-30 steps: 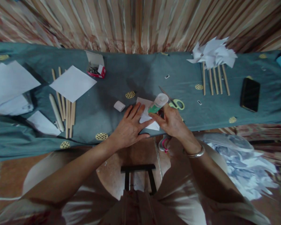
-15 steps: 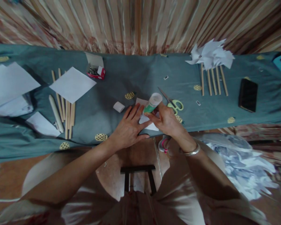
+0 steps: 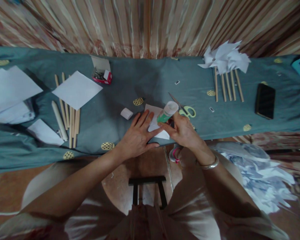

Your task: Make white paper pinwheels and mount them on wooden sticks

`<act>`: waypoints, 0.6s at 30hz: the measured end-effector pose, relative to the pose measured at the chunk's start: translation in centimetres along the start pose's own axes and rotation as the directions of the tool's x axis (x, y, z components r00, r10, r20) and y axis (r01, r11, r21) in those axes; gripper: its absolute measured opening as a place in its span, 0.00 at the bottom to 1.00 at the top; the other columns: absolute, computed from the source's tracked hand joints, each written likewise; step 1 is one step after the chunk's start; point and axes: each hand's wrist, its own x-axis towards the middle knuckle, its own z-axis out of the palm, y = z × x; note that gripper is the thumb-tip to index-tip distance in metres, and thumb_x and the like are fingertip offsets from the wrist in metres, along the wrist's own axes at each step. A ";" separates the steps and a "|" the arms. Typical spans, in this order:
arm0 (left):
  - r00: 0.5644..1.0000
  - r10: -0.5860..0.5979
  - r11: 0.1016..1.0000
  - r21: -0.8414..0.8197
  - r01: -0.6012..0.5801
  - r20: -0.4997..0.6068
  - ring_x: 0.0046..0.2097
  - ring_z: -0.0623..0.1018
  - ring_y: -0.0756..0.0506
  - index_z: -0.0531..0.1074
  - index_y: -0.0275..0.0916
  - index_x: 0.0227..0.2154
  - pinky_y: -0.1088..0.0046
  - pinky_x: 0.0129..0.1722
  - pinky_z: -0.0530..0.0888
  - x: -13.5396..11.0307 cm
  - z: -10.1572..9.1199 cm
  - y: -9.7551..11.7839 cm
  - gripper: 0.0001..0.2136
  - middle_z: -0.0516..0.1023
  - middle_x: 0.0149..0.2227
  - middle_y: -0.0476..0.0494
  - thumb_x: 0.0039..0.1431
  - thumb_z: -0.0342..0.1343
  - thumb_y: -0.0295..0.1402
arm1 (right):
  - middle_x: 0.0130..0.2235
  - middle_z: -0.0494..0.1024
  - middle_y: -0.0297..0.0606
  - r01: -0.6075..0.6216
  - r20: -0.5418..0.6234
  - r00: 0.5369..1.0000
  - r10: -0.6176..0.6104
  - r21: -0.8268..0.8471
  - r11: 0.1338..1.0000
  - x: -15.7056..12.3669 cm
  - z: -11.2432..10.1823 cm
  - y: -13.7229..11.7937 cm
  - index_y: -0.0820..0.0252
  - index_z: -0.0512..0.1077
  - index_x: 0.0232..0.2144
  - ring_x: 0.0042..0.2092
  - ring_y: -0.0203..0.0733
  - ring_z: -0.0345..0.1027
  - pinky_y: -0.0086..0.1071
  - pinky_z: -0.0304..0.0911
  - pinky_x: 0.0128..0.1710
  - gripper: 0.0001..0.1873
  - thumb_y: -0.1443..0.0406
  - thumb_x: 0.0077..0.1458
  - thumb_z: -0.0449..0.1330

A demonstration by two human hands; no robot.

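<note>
A green and white glue stick (image 3: pixel 166 113) is gripped in my right hand (image 3: pixel 184 130), tilted over a piece of white paper (image 3: pixel 153 111). Whether its lower tip touches the paper is hidden by the fingers. My left hand (image 3: pixel 138 135) lies flat with fingers spread, its fingertips on the paper's left part. To the left of these fingers rests a white cap (image 3: pixel 126 113). Just past my right hand are scissors (image 3: pixel 187 111) with light green handles, partly covered by the hand.
At left lie paper sheets (image 3: pixel 15 86), wooden sticks (image 3: pixel 72 128), a square sheet (image 3: pixel 77 90) and an open red box (image 3: pixel 102 76) of small metal pieces. Paper pinwheels (image 3: pixel 226 58) on sticks and a black phone (image 3: pixel 265 101) are at right. A bag of pinwheels (image 3: pixel 262 180) stands below the table.
My right hand has moved slightly right and toward me with the glue stick, uncovering more of the paper. My left hand stays in place.
</note>
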 end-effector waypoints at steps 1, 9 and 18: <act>1.000 -0.001 1.000 0.003 0.001 0.001 0.70 0.53 0.27 0.64 0.50 0.62 0.40 0.64 0.56 0.0 0.0 0.0 0.29 0.53 0.70 0.35 0.59 0.56 0.51 | 0.24 0.71 0.31 0.007 -0.011 1.000 -0.007 -0.006 1.000 -0.1 0.0 0.1 0.57 0.65 0.37 0.25 0.38 0.65 0.31 0.58 0.27 0.09 0.61 0.56 0.60; 1.000 0.004 1.000 0.008 -0.004 -0.006 0.69 0.53 0.27 0.66 0.50 0.60 0.41 0.64 0.55 -0.1 0.2 0.0 0.26 0.54 0.70 0.36 0.60 0.55 0.51 | 0.27 0.74 0.33 -0.086 -0.259 0.959 0.117 0.130 0.988 0.3 0.9 0.7 0.57 0.68 0.36 0.30 0.40 0.68 0.33 0.63 0.32 0.16 0.52 0.54 0.62; 0.978 0.050 0.998 -0.018 -0.055 -0.200 0.70 0.54 0.32 0.59 0.42 0.64 0.45 0.65 0.58 -1.0 -3.3 -1.8 0.28 0.57 0.68 0.32 0.65 0.51 0.46 | 0.26 0.73 0.30 -0.103 -0.181 0.887 0.424 0.820 0.563 2.3 0.1 0.8 0.56 0.70 0.29 0.28 0.34 0.68 0.29 0.67 0.30 0.20 0.51 0.42 0.70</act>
